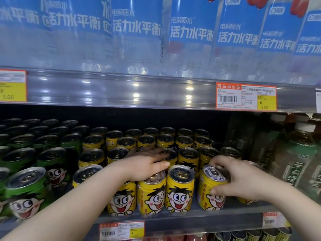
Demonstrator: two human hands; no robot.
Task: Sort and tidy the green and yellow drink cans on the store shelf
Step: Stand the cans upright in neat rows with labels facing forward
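Note:
Yellow cans (179, 192) with a cartoon face fill the middle of the shelf (191, 220) in several rows. Green cans (26, 193) of the same kind stand at the left. My left hand (147, 166) lies palm down over the top of a front-row yellow can (151, 197), fingers stretched back over the cans behind it. My right hand (238, 178) grips the rightmost front yellow can (211, 190), thumb on its side and fingers curled over its lid; the can leans slightly.
Tall bottles (300, 164) with green labels stand right of the cans. The upper shelf edge (121, 89) with orange price tags (245, 96) hangs low over the cans, carrying blue-labelled water bottles (191, 32). More cans (251, 235) sit on the shelf below.

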